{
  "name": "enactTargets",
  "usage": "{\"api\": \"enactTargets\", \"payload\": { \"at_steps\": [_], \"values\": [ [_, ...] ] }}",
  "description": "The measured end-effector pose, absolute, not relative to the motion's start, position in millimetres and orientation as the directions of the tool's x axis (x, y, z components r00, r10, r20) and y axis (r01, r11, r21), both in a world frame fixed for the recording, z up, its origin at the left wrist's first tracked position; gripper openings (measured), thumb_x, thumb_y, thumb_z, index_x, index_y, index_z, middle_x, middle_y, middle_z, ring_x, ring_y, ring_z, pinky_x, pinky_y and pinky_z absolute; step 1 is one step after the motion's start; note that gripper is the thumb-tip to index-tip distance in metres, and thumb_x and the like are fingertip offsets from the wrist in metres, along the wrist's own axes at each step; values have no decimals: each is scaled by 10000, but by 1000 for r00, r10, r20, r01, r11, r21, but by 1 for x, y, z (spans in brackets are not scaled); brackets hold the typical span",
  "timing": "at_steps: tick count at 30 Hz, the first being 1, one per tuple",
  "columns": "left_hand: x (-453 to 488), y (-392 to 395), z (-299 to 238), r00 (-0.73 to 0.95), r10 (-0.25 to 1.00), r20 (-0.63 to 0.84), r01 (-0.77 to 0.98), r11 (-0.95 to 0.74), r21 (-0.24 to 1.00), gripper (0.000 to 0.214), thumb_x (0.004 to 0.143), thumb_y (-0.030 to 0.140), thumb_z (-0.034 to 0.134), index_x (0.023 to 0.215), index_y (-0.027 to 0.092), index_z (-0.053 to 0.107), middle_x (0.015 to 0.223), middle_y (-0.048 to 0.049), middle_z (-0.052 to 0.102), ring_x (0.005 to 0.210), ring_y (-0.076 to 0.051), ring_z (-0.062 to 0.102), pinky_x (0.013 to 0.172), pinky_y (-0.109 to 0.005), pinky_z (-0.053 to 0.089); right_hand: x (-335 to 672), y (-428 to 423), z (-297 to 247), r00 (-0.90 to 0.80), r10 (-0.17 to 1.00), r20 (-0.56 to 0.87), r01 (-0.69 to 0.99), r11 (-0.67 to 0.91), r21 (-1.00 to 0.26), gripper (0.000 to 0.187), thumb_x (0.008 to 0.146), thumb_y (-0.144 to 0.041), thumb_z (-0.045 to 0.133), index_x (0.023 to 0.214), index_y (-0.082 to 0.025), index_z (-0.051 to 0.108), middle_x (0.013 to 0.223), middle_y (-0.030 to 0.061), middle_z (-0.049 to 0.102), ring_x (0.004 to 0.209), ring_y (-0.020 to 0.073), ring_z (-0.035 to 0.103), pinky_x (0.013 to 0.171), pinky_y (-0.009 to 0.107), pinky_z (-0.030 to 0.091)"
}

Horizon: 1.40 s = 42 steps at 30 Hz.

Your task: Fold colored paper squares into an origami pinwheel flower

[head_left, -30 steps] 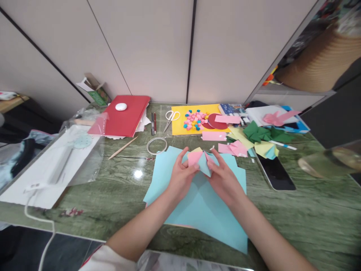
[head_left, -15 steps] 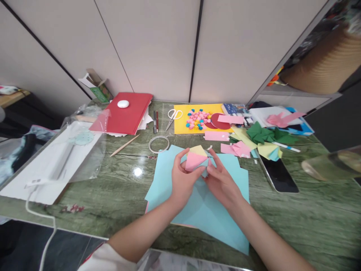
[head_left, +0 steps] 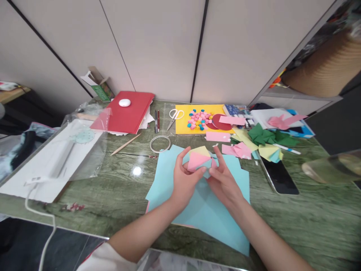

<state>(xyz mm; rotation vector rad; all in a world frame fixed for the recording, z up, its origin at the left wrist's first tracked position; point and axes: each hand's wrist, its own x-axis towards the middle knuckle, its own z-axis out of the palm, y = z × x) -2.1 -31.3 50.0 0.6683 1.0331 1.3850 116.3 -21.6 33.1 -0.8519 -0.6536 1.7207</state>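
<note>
Both hands hold a small folded-paper piece point(head_left: 198, 160) in pink, yellow and pale blue, above light blue paper sheets point(head_left: 194, 210). My left hand point(head_left: 184, 178) grips its left side, thumb along the lower front edge and fingers behind. On the right side, my right hand point(head_left: 225, 180) pinches the piece at its lower right corner with the thumb, while the index finger points up beside it. A tiny pale scrap point(head_left: 215, 145) shows at that index fingertip. The back of the folded piece and several fingers are hidden.
Behind the hands lie a tape roll point(head_left: 160, 143), scissors point(head_left: 173, 118) and a yellow sheet point(head_left: 182, 126) bearing small coloured paper balls. To the right are green folded papers point(head_left: 261, 133), a phone point(head_left: 279, 175) and a clear cup point(head_left: 329, 167). A wooden stick point(head_left: 125, 144) and red folder point(head_left: 126, 114) lie left.
The folded paper has tilted slightly and shifted right, showing more of its right corner. My right index finger has moved a little right, and the whole view has shifted slightly.
</note>
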Motion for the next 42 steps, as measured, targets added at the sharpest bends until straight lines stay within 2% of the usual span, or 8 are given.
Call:
{"api": "enactTargets", "payload": {
  "at_steps": [7,13,19,29,33,36,39,42],
  "values": [
    [-4,-29,49,66,988,-143,-560,155,814,914,586,122,772,1356,290,309,908,-7,699,816,-168,657,756,-262,486,128,-18,49,-246,962,-119,-581,-245,-776,1048,542,-195,810,1380,-426,224,981,-26,652,836,159,609,801,312,438],
    [-3,-21,37,236,965,-114,-603,237,761,553,571,178,790,1072,179,556,953,-39,666,833,-160,614,761,-251,435,132,-20,57,-228,970,-90,-519,-199,-831,1135,542,-177,813,1405,-429,119,960,-20,664,880,182,619,758,309,460],
    [0,-21,31,290,951,-106,-626,272,731,490,572,240,797,1014,185,593,967,-40,656,879,-165,583,803,-266,398,131,-21,54,-192,980,-52,-525,-147,-838,1131,589,-146,784,1416,-416,62,977,-9,661,872,178,618,767,319,469],
    [-1,-23,37,342,927,-155,-647,352,676,377,624,228,758,976,153,645,937,-69,682,900,-189,596,845,-296,394,136,-19,56,-258,947,-193,-565,-310,-765,945,676,-189,731,1404,-407,169,722,-74,613,592,85,550,587,201,425],
    [-5,-19,40,357,893,-275,-633,447,632,291,693,257,704,947,121,671,891,-79,693,800,-158,609,751,-266,430,140,-11,51,-243,925,-291,-467,-374,-801,915,683,-244,727,1406,-371,182,779,-41,613,710,134,587,687,270,449],
    [-6,-15,39,240,910,-340,-673,408,617,221,674,216,715,878,135,683,831,-47,695,723,-130,605,706,-251,441,141,-7,47,22,963,-269,-310,-249,-918,794,696,-282,714,1361,-373,288,877,-22,574,803,145,550,747,287,426],
    [-7,-14,38,143,906,-397,-732,367,574,203,640,205,740,826,152,677,782,-19,685,711,-122,605,708,-249,455,141,-13,50,369,928,55,-96,97,-991,564,719,-264,686,1232,-349,467,883,-13,505,782,141,486,728,279,403],
    [-8,-14,38,104,881,-461,-754,372,541,203,617,207,757,789,148,668,750,-9,671,704,-114,602,689,-243,464,135,-33,57,391,868,305,-32,344,-938,302,771,-236,624,1058,-315,573,678,-28,454,611,136,431,587,279,366]
  ]
}}
